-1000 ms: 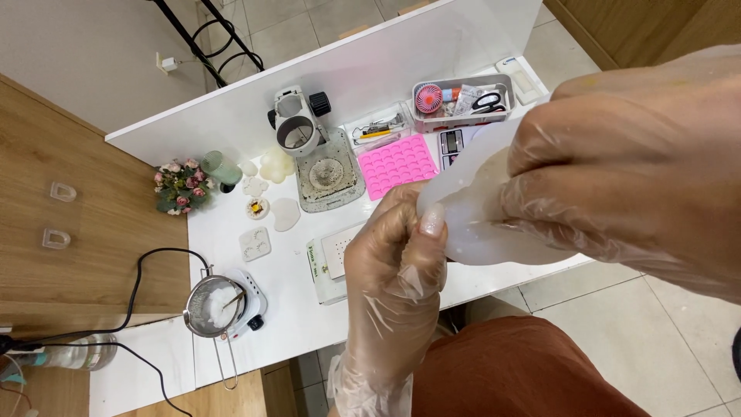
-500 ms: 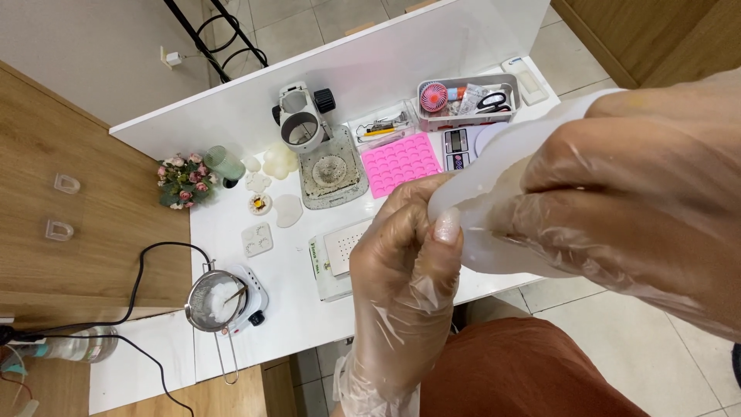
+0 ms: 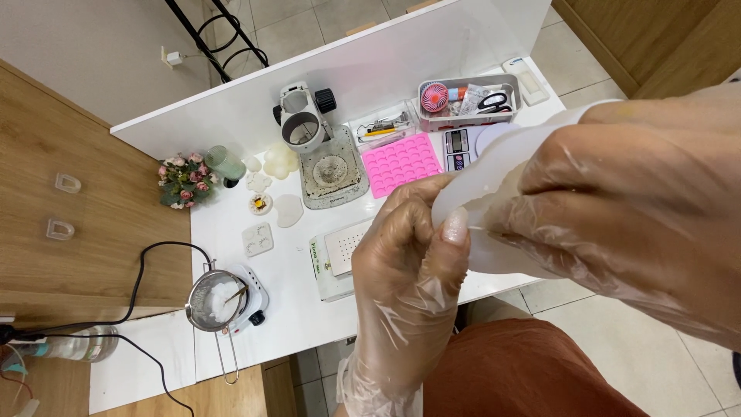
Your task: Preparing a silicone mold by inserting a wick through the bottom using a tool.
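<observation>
Fingers (image 3: 455,232) of the left hand (image 3: 409,278), in a thin clear glove, are bent and closed with the thumb tip pressed on the lower end of a white, translucent mould (image 3: 502,166). The right hand (image 3: 641,224), gloved the same way, is wrapped around the other end of that mould, fingers curled shut on it. Both hands hold it up in the air above the near edge of the white counter (image 3: 285,309), close to the camera.

The mould is one long soft piece. Its long axis runs on a slant, from lower left at the left thumb up to the right, where it passes behind the right hand.

On the counter lie one pink silicone tray (image 3: 401,162) with many small cavities, one digital scale (image 3: 467,143), one grey organiser box (image 3: 467,100) with one pink fan and one pair of scissors in it, and one white-and-black stand (image 3: 302,120) over a grey square tray (image 3: 332,174). Further left are one small bunch of pink flowers (image 3: 181,179), one green cup (image 3: 224,162) and several pale cast shapes beside them. Nearer stands one white perforated box (image 3: 340,251), and at the left one metal pot (image 3: 216,300) sits on a small white hot plate with a black cable.
</observation>
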